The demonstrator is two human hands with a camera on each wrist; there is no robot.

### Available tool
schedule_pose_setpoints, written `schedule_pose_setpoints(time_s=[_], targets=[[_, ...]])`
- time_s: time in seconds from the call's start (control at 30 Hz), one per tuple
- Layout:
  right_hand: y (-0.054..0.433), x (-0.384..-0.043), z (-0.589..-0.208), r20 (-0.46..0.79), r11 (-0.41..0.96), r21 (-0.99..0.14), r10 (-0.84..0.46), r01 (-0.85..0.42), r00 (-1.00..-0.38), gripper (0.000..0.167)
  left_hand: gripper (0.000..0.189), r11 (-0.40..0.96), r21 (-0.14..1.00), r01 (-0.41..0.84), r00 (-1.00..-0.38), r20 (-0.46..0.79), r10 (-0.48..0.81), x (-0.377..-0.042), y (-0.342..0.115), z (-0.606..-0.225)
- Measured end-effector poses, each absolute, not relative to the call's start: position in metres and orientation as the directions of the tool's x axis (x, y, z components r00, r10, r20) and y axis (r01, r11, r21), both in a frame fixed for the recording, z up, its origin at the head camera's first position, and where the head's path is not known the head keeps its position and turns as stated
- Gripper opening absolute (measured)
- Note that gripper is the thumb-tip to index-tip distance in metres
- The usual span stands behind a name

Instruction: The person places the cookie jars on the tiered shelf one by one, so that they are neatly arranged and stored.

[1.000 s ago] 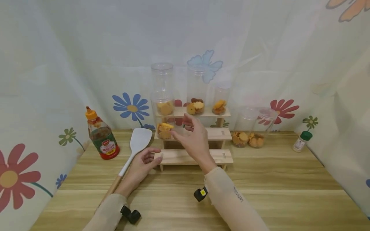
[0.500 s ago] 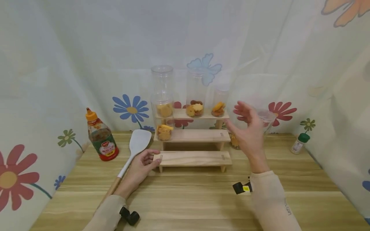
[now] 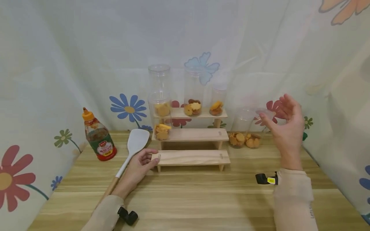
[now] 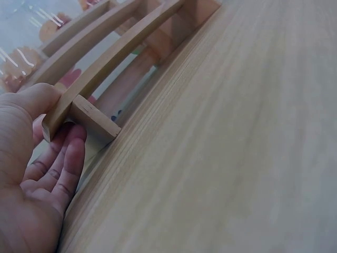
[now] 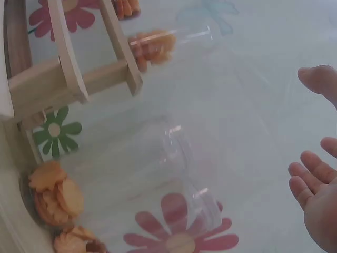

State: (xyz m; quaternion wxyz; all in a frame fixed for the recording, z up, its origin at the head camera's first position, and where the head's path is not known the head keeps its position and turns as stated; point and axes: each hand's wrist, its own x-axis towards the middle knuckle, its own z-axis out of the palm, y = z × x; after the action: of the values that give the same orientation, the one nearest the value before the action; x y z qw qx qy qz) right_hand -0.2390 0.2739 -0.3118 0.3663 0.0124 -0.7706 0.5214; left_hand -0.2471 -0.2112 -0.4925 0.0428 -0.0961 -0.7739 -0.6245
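A three-step wooden display rack (image 3: 190,157) stands on the table. My left hand (image 3: 139,166) holds the left end of its lowest step, thumb above and fingers below in the left wrist view. My right hand (image 3: 287,134) is held up with thumb and fingers spread, holding nothing. Nearest to it are two tall clear jars of cookies on the table, a left jar (image 3: 238,139) and a right jar (image 3: 252,141). In the right wrist view, the fingers (image 5: 316,171) stay apart from the jar rims (image 5: 205,211).
On the rack's top step sit a stacked jar (image 3: 162,109), a tall jar (image 3: 192,107) and a short jar (image 3: 216,107). Another cookie jar (image 3: 162,132) stands on the middle step. At left are a sauce bottle (image 3: 101,141) and a white spatula (image 3: 138,141).
My right hand has moved from the middle step rightward, past the rack, to the two jars at the right. My left hand keeps its hold on the lowest step.
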Motion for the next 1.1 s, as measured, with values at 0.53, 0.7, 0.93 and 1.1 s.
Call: schedule_pose_setpoints(time_s=[0.53,0.7,0.93,1.1], targets=[[0.310,-0.267,-0.357,0.365,0.379,-0.903,0.430,-0.203,-0.826,0.091,0.038,0.212,0.957,0.199,-0.978,0.182,0.099,-0.249,-0.214,-0.491],[0.313,-0.277,-0.378,0.333,0.363,-0.914,0.411,-0.183,-0.849,0.092,0.038,0.227,0.956,0.183,-0.982,0.168,0.085,-0.248,-0.216,-0.490],[0.314,-0.286,-0.400,0.295,0.347,-0.926,0.413,-0.150,-0.862,0.092,0.038,0.221,0.955,0.197,-0.979,0.180,0.095,-0.245,-0.213,-0.489],[0.316,-0.295,-0.419,0.287,0.307,-0.937,0.405,-0.166,-0.868,0.088,0.039,0.221,0.955,0.200,-0.978,0.181,0.103,-0.245,-0.212,-0.488]])
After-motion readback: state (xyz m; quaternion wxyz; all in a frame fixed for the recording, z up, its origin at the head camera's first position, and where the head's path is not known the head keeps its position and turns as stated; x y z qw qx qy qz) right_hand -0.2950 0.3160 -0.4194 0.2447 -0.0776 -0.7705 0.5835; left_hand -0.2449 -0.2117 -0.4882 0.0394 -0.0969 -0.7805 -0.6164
